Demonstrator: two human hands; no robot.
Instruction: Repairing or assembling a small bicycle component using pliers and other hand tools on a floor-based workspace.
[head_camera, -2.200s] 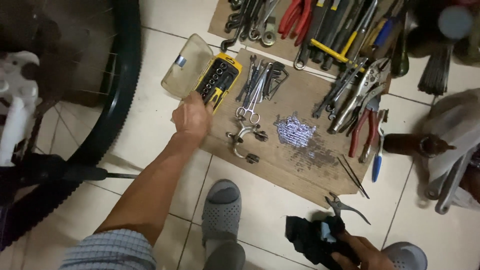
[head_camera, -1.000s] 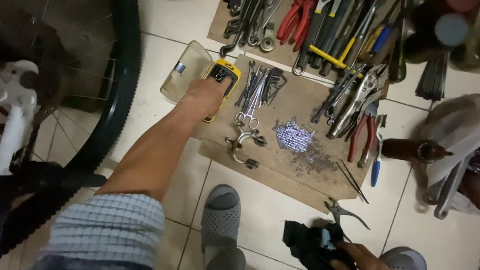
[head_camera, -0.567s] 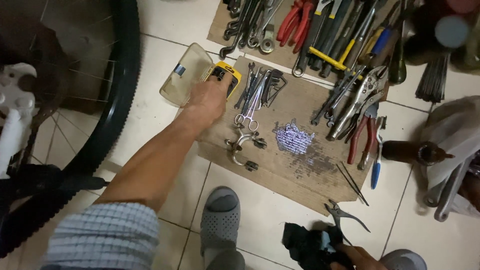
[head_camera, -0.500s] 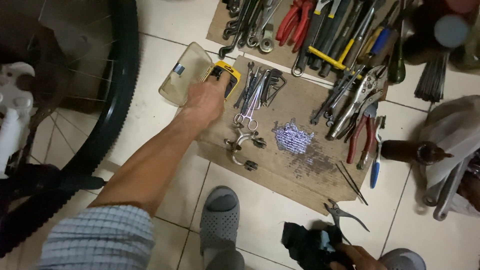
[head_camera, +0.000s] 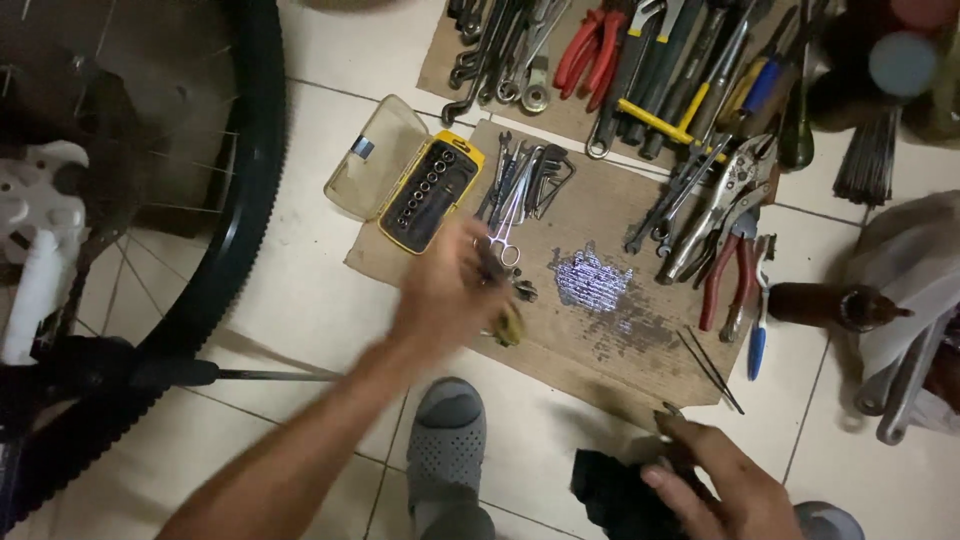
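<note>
The left hand (head_camera: 455, 295) is smeared by blur above the cardboard sheet (head_camera: 600, 330); its fingers seem curled around a small dark and yellowish piece (head_camera: 508, 322), but I cannot tell whether they are clamped on it. That piece sits near the sheet's near edge, just beside one small pair of scissors (head_camera: 505, 235) whose long axis runs away from the person, handles nearer. Which way the piece itself points cannot be told.

The right hand (head_camera: 725, 485), at the bottom of the view, is closed on one black cloth (head_camera: 615, 495) with a metal tool partly hidden under the fingers.

Just beyond the left hand lies one yellow socket case (head_camera: 430, 192), lid open to the left, long axis slanting up to the right. One heap of small silvery bits (head_camera: 592, 280) lies mid-sheet. One red-handled pair of pliers (head_camera: 728, 275) lies at the right. One grey slipper (head_camera: 450, 450) stands on the tiles, one bicycle wheel (head_camera: 215, 250) at the left
</note>
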